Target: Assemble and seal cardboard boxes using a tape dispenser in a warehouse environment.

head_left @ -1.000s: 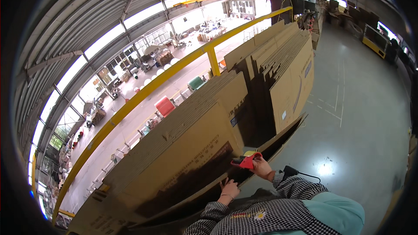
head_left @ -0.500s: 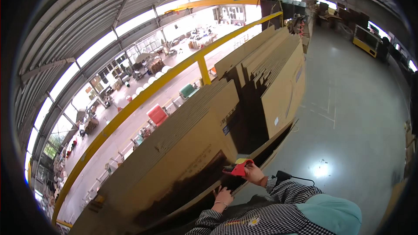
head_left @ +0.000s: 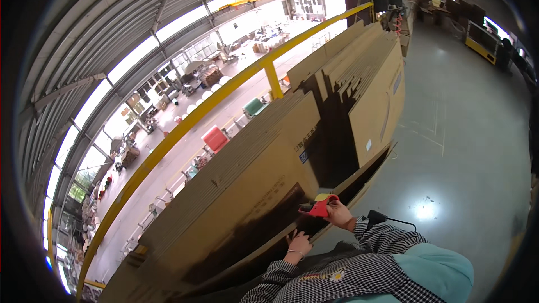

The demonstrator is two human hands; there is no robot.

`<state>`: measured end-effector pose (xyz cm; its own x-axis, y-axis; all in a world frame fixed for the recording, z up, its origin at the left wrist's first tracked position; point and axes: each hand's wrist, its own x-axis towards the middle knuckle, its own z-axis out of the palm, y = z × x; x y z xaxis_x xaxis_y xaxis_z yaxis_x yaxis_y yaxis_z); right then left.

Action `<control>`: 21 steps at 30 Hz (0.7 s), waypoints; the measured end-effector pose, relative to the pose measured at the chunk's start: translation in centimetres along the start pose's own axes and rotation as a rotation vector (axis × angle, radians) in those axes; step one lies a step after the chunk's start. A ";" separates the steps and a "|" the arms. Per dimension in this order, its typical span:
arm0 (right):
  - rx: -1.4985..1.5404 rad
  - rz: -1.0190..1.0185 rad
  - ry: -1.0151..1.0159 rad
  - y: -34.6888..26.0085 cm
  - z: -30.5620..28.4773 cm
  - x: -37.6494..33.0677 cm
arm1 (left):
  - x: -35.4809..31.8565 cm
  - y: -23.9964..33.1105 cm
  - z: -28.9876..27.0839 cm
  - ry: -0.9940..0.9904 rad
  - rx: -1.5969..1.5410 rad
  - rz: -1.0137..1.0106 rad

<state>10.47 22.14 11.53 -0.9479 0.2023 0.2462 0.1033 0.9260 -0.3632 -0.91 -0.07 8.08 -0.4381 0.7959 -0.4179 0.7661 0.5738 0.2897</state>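
Head view: the right hand point(head_left: 339, 213) is closed around a red tape dispenser point(head_left: 319, 207), its nose set against the lower edge of a large flat cardboard sheet point(head_left: 247, 196), apparently so the tool bears squarely on the board. The left hand point(head_left: 298, 243) lies open, palm down on the dark lower part of the same sheet, likely steadying it. More cardboard stacks point(head_left: 370, 78) stand upright just behind, beside a yellow railing point(head_left: 224, 98). The grey floor point(head_left: 466, 134) lies to the right.

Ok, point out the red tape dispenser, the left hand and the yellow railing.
red tape dispenser point(head_left: 319, 207), head view, red body.
left hand point(head_left: 298, 243), head view, back of hand.
yellow railing point(head_left: 185, 125), head view, top rail.
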 end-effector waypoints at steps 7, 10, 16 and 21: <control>0.064 0.030 0.064 -1.1 -1.0 0.0 | 0.8 -0.8 2.8 0.065 0.010 0.019; 0.081 -0.014 0.049 -1.0 -0.6 0.0 | 0.3 -1.0 3.9 0.125 0.029 0.019; -0.058 -0.062 0.077 0.1 0.3 -0.3 | 1.5 0.3 4.1 0.011 0.121 -0.018; 0.061 0.031 0.077 -0.1 -0.2 -0.3 | 0.0 0.6 2.1 0.140 -0.008 0.043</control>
<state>10.79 22.01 11.68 -0.9182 0.2569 0.3015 0.1116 0.8982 -0.4253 0.58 -0.12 6.42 -0.4671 0.8384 -0.2808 0.7817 0.5400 0.3120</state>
